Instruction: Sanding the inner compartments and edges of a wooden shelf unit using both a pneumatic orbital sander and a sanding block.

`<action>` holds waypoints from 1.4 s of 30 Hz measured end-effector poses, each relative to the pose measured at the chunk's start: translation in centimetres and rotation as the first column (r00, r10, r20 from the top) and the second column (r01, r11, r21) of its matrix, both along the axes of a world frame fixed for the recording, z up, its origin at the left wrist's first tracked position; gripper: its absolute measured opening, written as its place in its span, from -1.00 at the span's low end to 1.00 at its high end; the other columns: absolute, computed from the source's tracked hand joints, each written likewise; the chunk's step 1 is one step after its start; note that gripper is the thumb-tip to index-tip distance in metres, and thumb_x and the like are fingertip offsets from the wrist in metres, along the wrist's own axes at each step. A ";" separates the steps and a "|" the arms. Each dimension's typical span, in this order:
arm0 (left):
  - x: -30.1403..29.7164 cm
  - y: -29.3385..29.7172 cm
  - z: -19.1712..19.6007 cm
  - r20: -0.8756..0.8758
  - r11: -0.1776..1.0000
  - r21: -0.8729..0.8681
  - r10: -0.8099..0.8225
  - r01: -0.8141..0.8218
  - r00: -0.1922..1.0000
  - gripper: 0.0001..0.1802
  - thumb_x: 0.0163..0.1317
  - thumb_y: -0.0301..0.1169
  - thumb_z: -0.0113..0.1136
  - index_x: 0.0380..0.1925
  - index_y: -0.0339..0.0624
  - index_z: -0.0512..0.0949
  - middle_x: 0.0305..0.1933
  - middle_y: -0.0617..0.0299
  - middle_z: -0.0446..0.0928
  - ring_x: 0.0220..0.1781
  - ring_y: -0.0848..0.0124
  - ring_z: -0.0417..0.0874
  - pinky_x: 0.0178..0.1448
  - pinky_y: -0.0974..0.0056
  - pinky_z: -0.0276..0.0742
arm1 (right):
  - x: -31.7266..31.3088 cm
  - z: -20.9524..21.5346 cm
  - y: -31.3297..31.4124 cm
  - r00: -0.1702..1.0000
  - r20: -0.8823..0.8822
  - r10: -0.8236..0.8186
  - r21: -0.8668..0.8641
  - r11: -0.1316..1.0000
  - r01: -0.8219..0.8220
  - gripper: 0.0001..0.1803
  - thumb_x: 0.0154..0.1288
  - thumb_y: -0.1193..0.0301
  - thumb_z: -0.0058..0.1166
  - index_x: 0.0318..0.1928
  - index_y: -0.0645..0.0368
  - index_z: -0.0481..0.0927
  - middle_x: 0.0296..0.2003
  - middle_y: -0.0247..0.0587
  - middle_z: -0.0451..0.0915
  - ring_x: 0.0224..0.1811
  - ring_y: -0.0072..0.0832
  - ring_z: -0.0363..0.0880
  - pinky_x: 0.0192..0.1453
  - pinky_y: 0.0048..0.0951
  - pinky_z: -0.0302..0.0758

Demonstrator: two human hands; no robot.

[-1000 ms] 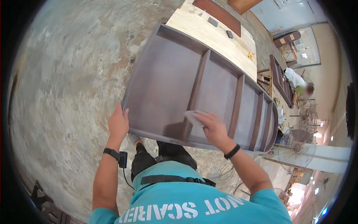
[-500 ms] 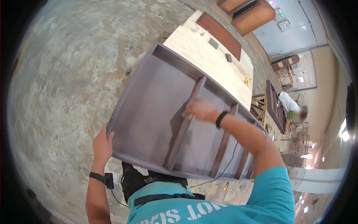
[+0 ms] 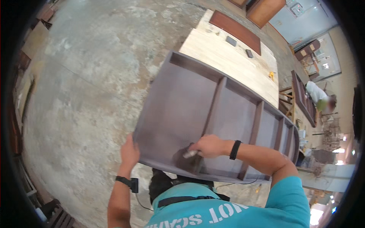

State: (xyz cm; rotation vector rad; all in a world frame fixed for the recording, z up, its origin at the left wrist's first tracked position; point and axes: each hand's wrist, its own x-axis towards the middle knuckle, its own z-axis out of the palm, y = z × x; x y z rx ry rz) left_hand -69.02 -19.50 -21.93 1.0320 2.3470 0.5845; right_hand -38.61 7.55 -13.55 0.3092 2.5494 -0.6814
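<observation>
A dark brown wooden shelf unit (image 3: 173, 104) with a back panel and several cross dividers lies face up before me. My left hand (image 3: 130, 152) is closed around its left edge near the close corner. My right hand (image 3: 211, 146) is closed on a small pale pad (image 3: 190, 154), perhaps folded sandpaper; its kind is not clear. It rests over the near end of the first divider (image 3: 215, 108), throwing a shadow on the panel. A black band circles each wrist.
Beyond the unit stands a pale wooden tabletop (image 3: 228, 62) with a reddish-brown board (image 3: 237, 32), two dark blocks (image 3: 231, 41) and a yellow tool (image 3: 271, 75). At the right, another person (image 3: 317, 95) bends over a dark frame (image 3: 302, 98). Concrete floor (image 3: 95, 83) spreads at the left.
My right hand has slid along the first divider from about its middle to its near end, still closed on the pad. My left hand keeps its grip. The view has shifted.
</observation>
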 end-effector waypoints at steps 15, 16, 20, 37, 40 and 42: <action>-2.9 -1.5 -2.1 0.777 0.950 0.143 0.067 -0.278 0.626 -0.14 0.88 0.16 -0.16 0.79 -0.35 0.25 0.79 -0.13 0.39 0.83 0.07 0.35 0.85 0.11 0.18 | -31.5 -8.2 12.3 -0.294 0.068 -0.953 -0.868 -0.201 0.454 -0.69 0.73 0.29 0.17 0.23 0.23 0.53 -0.07 -0.19 0.60 -0.05 -0.32 0.52 0.08 -0.08 0.51; -2.9 -1.5 -2.5 0.827 0.938 0.152 0.051 -0.310 0.560 -0.14 0.89 0.17 -0.22 0.79 -0.34 0.26 0.79 -0.10 0.39 0.83 0.09 0.35 0.86 0.13 0.16 | -31.0 -8.3 9.5 -0.290 0.123 -0.949 -0.850 -0.251 0.462 -0.69 0.73 0.27 0.15 0.23 0.22 0.53 -0.01 -0.14 0.61 0.03 -0.25 0.53 0.13 -0.01 0.52; -3.4 -2.3 -1.7 0.884 0.919 0.103 0.092 -0.382 0.459 -0.06 0.84 0.32 -0.24 0.80 -0.25 0.28 0.79 -0.07 0.40 0.80 0.12 0.38 0.83 0.11 0.23 | -27.8 -6.4 -10.0 -0.215 0.498 -0.840 -0.630 -0.521 0.576 -0.69 0.72 0.37 0.13 0.24 0.34 0.64 0.22 0.09 0.67 0.25 -0.07 0.61 0.35 0.05 0.55; -0.1 -0.9 2.3 0.235 0.984 0.038 0.158 -0.171 0.959 -0.33 0.54 -0.17 0.41 0.57 -0.13 0.59 0.41 -0.21 0.74 0.42 -0.20 0.75 0.47 -0.11 0.64 | -15.6 -2.0 18.7 0.788 -0.368 0.494 0.787 0.617 -0.020 -0.62 0.40 0.40 0.25 0.16 0.22 0.85 0.26 -0.07 0.80 0.46 -0.05 0.63 0.67 0.02 0.50; 1.4 -0.9 1.9 0.178 0.970 -0.021 0.241 -0.241 0.954 -0.37 0.51 -0.21 0.42 0.52 -0.14 0.63 0.36 -0.15 0.77 0.37 -0.21 0.75 0.46 -0.13 0.62 | -21.2 -1.8 23.7 0.709 -0.020 0.705 0.839 0.398 -0.372 -0.64 0.41 0.34 0.24 0.09 0.23 0.89 0.14 -0.11 0.84 0.51 -0.10 0.60 0.74 -0.03 0.43; 3.5 -1.1 0.6 -0.140 0.945 0.016 0.325 -0.326 0.935 -0.48 0.53 -0.33 0.38 0.45 -0.15 0.68 0.25 -0.11 0.78 0.33 -0.19 0.73 0.46 -0.16 0.58 | -24.6 -1.3 25.0 0.642 0.195 0.742 0.730 0.327 -0.600 -0.64 0.41 0.32 0.24 0.05 0.24 0.91 0.10 -0.11 0.86 0.50 -0.10 0.62 0.75 -0.07 0.42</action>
